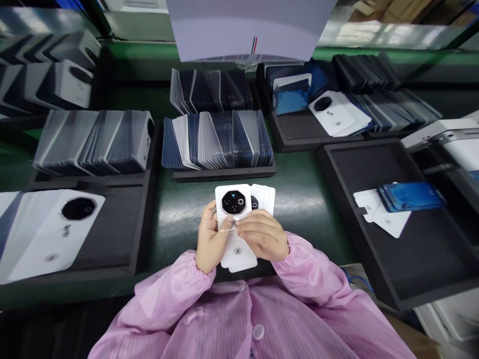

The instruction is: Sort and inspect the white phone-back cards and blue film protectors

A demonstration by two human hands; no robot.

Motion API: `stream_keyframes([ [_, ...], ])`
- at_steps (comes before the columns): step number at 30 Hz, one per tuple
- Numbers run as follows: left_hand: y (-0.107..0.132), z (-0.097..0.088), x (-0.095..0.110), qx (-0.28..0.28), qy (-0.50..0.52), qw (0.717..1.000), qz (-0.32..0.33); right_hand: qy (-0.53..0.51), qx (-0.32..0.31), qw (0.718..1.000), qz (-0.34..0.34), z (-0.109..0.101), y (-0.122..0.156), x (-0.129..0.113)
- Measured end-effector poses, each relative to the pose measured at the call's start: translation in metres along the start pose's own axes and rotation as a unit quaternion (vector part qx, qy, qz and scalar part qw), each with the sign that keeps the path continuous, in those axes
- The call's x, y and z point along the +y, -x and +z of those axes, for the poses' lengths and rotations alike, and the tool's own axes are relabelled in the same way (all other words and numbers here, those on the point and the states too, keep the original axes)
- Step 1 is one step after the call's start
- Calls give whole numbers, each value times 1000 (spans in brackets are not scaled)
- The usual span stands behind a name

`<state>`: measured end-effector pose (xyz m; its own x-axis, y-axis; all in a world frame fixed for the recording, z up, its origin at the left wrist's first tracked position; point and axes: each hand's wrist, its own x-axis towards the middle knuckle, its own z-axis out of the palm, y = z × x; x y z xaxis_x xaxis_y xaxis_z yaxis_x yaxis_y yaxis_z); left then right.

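Note:
My left hand point(211, 240) is closed around the left side of a white phone back panel point(239, 257) with a black camera area at its top. Its thumb lies across the face of the panel. My right hand point(262, 233) has its fingers pressed together over the panel's middle, close to my left thumb. A thin, shiny clear strip point(226, 230) shows between the hands; what my right fingertips pinch is hidden. Behind the right hand, more white panels point(266, 193) stick out, one with a dark camera area; whether that hand holds them I cannot tell.
Racks of upright panels point(219, 139) stand ahead and at left point(93, 142). A black tray point(422, 264) at right bears blue-filmed pieces point(413, 195) and white ones. Larger-looking white panels point(71, 239) lie at left. A white board point(250, 27) hangs ahead.

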<state>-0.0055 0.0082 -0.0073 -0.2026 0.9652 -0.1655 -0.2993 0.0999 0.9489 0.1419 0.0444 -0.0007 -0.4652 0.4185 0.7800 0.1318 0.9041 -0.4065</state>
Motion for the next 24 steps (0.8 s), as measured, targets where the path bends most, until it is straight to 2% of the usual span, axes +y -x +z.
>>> stream_keyframes([
  [15,4,0,4,-5,-17,1000,0,-22,0,1000,-1,-2,5,2],
  [24,3,0,2,-7,-22,1000,4,6,-2,1000,27,-3,6,0],
])
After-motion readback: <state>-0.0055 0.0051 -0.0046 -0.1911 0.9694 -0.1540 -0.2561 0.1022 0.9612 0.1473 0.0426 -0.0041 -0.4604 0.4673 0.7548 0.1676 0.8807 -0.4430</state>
